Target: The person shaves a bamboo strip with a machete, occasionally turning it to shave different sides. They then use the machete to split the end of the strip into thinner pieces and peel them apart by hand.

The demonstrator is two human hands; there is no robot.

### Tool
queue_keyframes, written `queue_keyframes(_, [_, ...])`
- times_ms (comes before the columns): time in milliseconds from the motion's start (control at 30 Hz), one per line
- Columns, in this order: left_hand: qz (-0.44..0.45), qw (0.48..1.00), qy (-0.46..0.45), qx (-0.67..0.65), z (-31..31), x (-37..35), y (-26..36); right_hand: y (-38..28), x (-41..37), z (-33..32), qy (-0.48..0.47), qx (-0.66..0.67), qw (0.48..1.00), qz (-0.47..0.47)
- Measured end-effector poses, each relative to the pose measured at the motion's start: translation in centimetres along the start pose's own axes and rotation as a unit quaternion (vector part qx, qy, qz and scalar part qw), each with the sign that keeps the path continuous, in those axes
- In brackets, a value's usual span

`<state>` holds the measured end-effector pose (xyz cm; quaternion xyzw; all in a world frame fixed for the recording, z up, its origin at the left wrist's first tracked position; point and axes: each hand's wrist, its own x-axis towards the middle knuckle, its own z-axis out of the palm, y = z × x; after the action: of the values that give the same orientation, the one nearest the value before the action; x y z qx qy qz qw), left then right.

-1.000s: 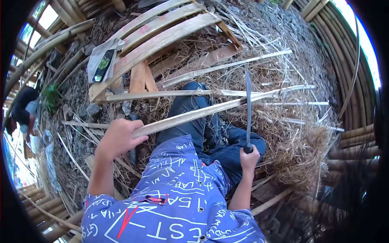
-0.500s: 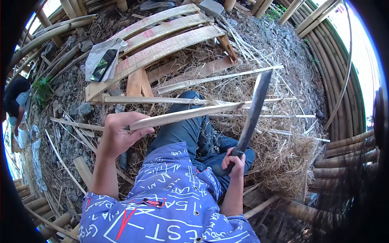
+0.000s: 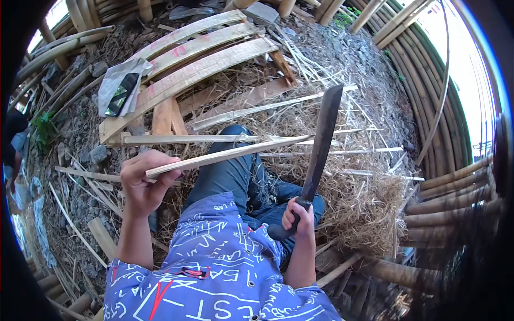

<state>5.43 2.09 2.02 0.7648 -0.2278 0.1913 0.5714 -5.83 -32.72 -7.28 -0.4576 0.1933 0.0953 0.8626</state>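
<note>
Pinched between the thumb and fingers of my left hand (image 3: 142, 184) is the near end of a long, pale bamboo strip (image 3: 230, 153). The strip runs to the right above my bent leg, its thin far part passing behind a machete (image 3: 324, 139). My right hand (image 3: 300, 218) is wrapped round the machete's dark handle. Its broad, dark blade points up and away from me, overlapping the strip in this view. Fine shavings (image 3: 369, 206) lie heaped to the right of my knee.
A slatted wooden pallet (image 3: 198, 69) lies ahead, with a phone (image 3: 122, 95) on a plastic bag at its left end. More bamboo strips (image 3: 278, 107) lie across the shavings. Stacked bamboo poles (image 3: 428, 101) line the right side. Part of another person (image 3: 15, 139) shows at far left.
The view has shifted slightly, moving the surroundings left. The strip has turned in my left hand, and its near end now shows past my fingers. The machete blade shows more of its broad side.
</note>
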Motion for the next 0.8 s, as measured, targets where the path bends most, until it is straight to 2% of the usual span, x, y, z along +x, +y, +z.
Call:
queue_keyframes(33, [-0.009, 1.0, -0.005, 0.01, 0.2, 0.0, 0.2, -0.4, -0.1, 0.8, 0.036, -0.007, 0.999, -0.002])
queue_keyframes(100, [-0.036, 0.999, -0.012, 0.012, 0.4, -0.3, 0.4, -0.2, -0.8, 1.1, 0.031, -0.041, 0.999, -0.001])
queue_keyframes(200, [-0.021, 1.0, 0.0, 0.011, 0.7, 0.0, 0.5, -0.1, -1.9, 2.3, -0.014, -0.146, 0.989, 0.008])
queue_keyframes(267, [-0.017, 1.0, -0.005, 0.008, 0.6, 0.0, 0.5, -0.5, -1.7, 1.7, -0.003, -0.194, 0.981, 0.004])
queue_keyframes(333, [-0.002, 1.0, -0.011, 0.021, 0.6, 0.0, 0.7, -0.8, -1.2, 0.5, 0.043, -0.16, 0.986, 0.001])
queue_keyframes(400, [0.001, 1.0, -0.015, 0.014, 0.7, -0.2, 0.8, -1.2, -0.5, 0.1, 0.091, -0.068, 0.993, -0.018])
queue_keyframes(467, [0.005, 1.0, -0.017, 0.008, 0.8, -0.2, 0.9, -1.1, 0.0, -0.5, 0.083, -0.027, 0.996, -0.013])
queue_keyframes(667, [-0.007, 0.999, -0.01, 0.031, 1.2, 0.0, 1.4, 0.5, -0.8, 1.5, 0.015, -0.062, 0.998, 0.004])
queue_keyframes(733, [0.005, 0.999, -0.012, 0.035, 1.5, 0.2, 1.7, -0.2, -0.4, 0.3, 0.033, -0.121, 0.992, -0.024])
queue_keyframes(800, [0.027, 0.999, -0.023, 0.04, 2.2, 0.3, 1.6, -0.4, 0.1, -2.0, 0.068, -0.115, 0.99, -0.035])
